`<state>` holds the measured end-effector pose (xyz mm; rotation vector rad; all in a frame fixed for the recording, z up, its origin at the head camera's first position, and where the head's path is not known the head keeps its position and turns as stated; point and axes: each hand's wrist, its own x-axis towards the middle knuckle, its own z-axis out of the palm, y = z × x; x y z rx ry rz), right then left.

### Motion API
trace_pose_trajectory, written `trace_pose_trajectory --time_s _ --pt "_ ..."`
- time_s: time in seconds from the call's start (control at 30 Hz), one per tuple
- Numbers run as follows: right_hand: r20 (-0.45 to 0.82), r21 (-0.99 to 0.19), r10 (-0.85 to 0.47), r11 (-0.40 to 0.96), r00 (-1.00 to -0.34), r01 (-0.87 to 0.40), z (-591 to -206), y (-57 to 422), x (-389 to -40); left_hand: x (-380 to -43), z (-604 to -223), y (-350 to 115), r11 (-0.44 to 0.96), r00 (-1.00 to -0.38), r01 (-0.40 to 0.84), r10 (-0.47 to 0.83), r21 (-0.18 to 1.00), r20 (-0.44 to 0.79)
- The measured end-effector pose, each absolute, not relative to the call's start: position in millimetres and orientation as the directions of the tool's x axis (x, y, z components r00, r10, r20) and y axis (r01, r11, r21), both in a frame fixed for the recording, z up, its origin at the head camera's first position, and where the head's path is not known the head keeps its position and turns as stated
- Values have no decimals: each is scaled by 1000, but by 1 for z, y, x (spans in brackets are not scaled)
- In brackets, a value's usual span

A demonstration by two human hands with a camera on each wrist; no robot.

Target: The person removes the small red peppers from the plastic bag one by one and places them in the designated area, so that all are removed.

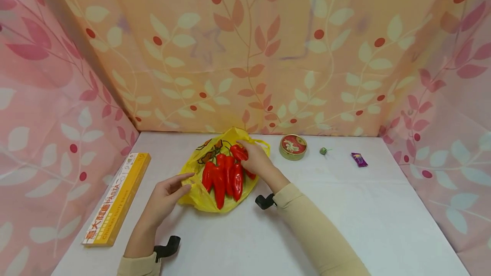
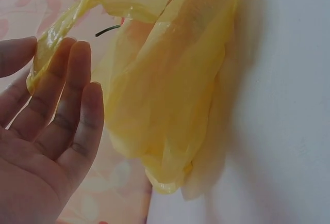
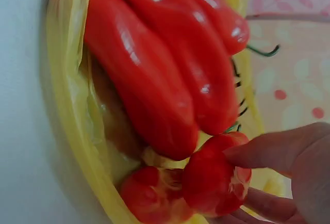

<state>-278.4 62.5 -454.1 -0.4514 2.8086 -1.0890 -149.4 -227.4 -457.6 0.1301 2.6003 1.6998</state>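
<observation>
A yellow plastic bag [image 1: 197,197] lies spread on the white table, its mouth open toward me. Several glossy red peppers [image 1: 219,184] with thin green stems rest in it. At the bag's left edge, my left hand [image 1: 165,197] pinches the yellow film between thumb and fingers; the left wrist view shows a strip of it there, the other fingers [image 2: 80,95] nearly straight. My right hand [image 1: 258,159] reaches in at the upper right and grips one red pepper [image 3: 211,175], thumb on top and fingers beneath. Another red pepper [image 3: 149,193] lies just below that one.
A long yellow and white pasta box [image 1: 116,201] lies at the left. Behind and right of the bag stand a round red-topped tin [image 1: 293,145], a small green item [image 1: 323,151] and a purple packet [image 1: 359,159]. Patterned cloth walls [image 1: 238,54] enclose the table.
</observation>
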Motion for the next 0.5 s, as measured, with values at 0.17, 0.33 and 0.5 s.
trace_pose_trajectory --time_s 0.17,0.33,0.5 --pt "45 -714 -337 647 -940 -266 -449 74 -267 -149 -457 -227 413 -997 49 81 909 17" --pt "91 -745 -338 601 -937 -289 -441 90 -254 -148 -457 -227 409 -997 41 82 912 8" --pt "118 -790 -308 546 -944 -277 -433 106 -246 -149 -457 -227 411 -997 46 78 910 15"
